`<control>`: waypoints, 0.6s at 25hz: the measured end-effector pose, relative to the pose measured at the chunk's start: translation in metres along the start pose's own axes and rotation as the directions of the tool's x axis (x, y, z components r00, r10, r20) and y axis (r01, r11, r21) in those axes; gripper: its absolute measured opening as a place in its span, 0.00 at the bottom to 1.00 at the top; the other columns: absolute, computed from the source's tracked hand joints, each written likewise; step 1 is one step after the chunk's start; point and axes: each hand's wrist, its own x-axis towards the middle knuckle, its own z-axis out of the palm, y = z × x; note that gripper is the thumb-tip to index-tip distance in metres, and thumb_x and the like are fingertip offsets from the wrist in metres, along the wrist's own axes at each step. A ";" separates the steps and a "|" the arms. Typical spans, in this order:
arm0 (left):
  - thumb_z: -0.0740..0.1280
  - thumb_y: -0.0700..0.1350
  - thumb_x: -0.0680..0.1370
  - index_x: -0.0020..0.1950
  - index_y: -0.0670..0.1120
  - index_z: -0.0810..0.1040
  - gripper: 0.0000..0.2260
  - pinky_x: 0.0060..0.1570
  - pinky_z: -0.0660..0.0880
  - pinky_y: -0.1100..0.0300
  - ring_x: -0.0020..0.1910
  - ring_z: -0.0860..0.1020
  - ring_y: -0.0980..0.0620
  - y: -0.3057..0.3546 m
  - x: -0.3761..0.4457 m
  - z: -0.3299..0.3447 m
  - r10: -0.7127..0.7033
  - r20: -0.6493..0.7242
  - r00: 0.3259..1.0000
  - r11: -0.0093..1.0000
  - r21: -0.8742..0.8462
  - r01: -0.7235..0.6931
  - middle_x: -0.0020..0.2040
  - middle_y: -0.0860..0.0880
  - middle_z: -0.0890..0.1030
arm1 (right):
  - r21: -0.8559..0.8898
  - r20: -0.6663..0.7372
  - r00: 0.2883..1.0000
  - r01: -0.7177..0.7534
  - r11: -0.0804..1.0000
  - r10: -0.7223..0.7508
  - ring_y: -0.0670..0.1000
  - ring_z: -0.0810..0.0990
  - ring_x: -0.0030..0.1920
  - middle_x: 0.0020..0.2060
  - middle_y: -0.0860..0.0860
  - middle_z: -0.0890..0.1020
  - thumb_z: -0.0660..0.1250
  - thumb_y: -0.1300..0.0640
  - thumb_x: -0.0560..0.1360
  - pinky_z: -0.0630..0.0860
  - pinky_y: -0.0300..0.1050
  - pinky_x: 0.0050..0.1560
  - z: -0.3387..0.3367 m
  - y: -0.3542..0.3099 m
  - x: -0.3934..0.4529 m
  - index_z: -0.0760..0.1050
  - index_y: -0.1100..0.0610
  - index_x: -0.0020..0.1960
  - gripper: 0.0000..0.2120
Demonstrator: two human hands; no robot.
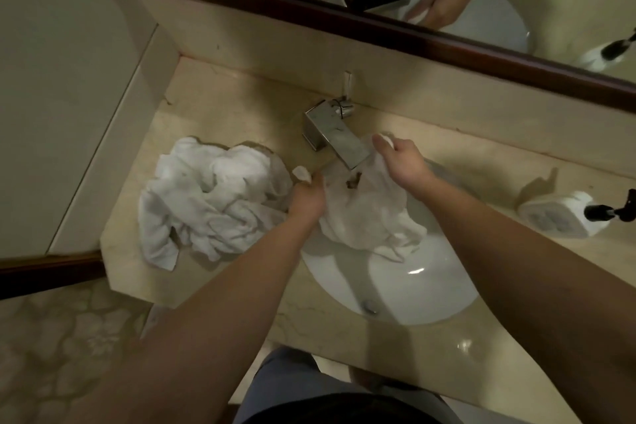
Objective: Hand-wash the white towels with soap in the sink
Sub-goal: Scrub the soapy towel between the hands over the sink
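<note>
A white towel (pixel 368 213) hangs spread over the far part of the white sink (pixel 395 289), just under the steel tap (pixel 340 141). It carries a brown stain near its top edge. My left hand (pixel 306 198) grips the towel's left corner, and my right hand (pixel 401 162) pinches its right corner beside the tap's spout. A heap of crumpled white towels (pixel 213 196) lies on the counter left of the sink.
A white soap dispenser (pixel 561 215) with a black pump lies on the beige counter (pixel 481 162) at the right. A dark-framed mirror (pixel 378 27) runs along the back wall. The counter ends at the left, above patterned floor.
</note>
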 end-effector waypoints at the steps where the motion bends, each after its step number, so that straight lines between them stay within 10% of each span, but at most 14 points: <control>1: 0.55 0.55 0.85 0.58 0.40 0.77 0.20 0.45 0.67 0.59 0.48 0.76 0.48 0.003 0.004 -0.001 0.043 -0.015 0.999 0.995 0.087 -0.042 0.46 0.46 0.77 | 0.009 -0.017 0.999 0.035 0.999 -0.034 0.48 0.73 0.49 0.47 0.50 0.77 0.58 0.45 0.83 0.65 0.39 0.48 0.003 -0.005 0.004 0.79 0.56 0.55 0.17; 5: 0.57 0.57 0.84 0.46 0.40 0.77 0.22 0.39 0.66 0.57 0.38 0.77 0.47 0.013 0.011 -0.003 0.112 -0.068 0.991 0.989 0.102 -0.104 0.35 0.48 0.76 | 0.086 -0.041 0.998 0.048 0.995 -0.045 0.45 0.73 0.39 0.36 0.43 0.75 0.64 0.46 0.80 0.67 0.38 0.36 0.006 -0.023 0.013 0.70 0.46 0.37 0.13; 11: 0.65 0.47 0.82 0.44 0.45 0.71 0.09 0.28 0.70 0.68 0.26 0.75 0.64 0.022 0.011 -0.005 0.122 -0.145 0.982 0.912 -0.375 -0.168 0.34 0.52 0.74 | 0.211 -0.196 0.977 0.121 0.970 -0.079 0.49 0.79 0.40 0.41 0.51 0.81 0.68 0.50 0.78 0.74 0.44 0.39 -0.009 -0.044 0.032 0.77 0.55 0.48 0.08; 15: 0.64 0.50 0.82 0.42 0.48 0.75 0.11 0.35 0.72 0.66 0.38 0.77 0.55 0.027 0.010 -0.009 0.071 -0.192 0.979 0.890 -0.431 -0.149 0.36 0.53 0.77 | 0.196 -0.232 0.971 0.100 0.975 -0.053 0.48 0.69 0.32 0.31 0.51 0.71 0.62 0.47 0.80 0.66 0.44 0.35 -0.002 -0.063 0.049 0.69 0.53 0.35 0.17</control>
